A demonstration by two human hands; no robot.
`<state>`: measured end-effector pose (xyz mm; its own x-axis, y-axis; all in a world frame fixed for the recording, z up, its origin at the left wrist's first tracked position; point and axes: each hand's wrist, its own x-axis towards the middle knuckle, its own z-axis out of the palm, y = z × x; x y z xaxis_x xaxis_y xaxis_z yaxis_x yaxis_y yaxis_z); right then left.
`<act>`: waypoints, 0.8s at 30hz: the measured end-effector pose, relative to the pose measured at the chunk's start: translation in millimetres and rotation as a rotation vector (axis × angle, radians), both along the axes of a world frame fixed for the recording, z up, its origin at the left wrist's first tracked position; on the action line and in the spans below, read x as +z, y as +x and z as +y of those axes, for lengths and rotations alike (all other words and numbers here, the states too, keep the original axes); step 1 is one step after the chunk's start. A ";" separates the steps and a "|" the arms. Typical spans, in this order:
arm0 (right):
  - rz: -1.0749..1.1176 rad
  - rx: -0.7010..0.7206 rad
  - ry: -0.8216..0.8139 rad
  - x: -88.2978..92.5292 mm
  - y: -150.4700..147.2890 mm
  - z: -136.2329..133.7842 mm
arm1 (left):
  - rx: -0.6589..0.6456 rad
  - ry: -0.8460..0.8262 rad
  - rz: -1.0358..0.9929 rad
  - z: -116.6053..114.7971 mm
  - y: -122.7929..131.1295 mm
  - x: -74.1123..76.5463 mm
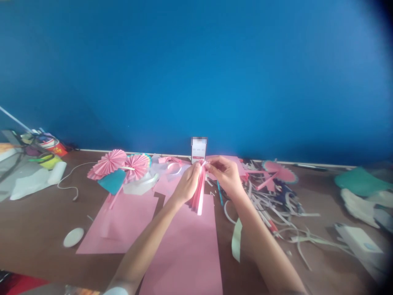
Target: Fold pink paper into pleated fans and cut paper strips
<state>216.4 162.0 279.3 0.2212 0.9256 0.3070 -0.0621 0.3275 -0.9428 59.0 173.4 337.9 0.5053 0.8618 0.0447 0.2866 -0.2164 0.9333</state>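
Hands (188, 184) together, pinching pleated pink paper (199, 192)

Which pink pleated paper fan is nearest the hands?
The right pink pleated paper fan, with a coloured rim behind it, closest to the left hand; the other fan sits farther left.

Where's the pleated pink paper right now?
In the head view, the pleated pink paper is pinched at its top between the left hand and right hand, above a pink paper sheet.
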 end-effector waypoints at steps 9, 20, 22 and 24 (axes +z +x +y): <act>-0.121 -0.033 0.008 7.4 1.7 -3.5 | 0.045 0.105 0.039 5.5 0.1 -19.7; -0.119 -0.050 0.043 7.8 -4.8 -1.6 | 0.013 0.080 0.052 3.4 1.9 -16.5; -0.070 0.007 0.025 6.3 -4.2 -0.8 | -0.015 0.075 0.047 4.0 2.1 -14.5; -0.023 0.042 0.011 5.6 -2.6 -0.4 | -0.048 0.075 0.041 6.0 0.2 -12.4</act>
<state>213.9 161.6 284.9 0.1747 0.9306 0.3216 -0.0543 0.3353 -0.9406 59.2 179.3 325.5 0.5488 0.8314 0.0865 0.3115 -0.2994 0.9018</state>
